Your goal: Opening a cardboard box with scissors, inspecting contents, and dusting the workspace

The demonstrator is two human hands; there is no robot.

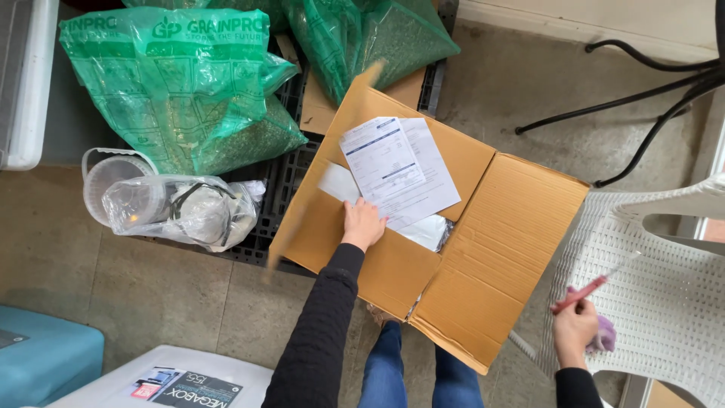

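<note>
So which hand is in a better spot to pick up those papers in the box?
Probably the left hand: it already rests on the papers inside the cardboard box. The right hand is off by the white chair, busy holding a red tool.

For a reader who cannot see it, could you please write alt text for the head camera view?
Seen from above, a person's left hand rests on printed papers in an open cardboard box on a concrete floor. The right hand holds a red tool over a white plastic chair. Green sacks lie behind the box.
</note>
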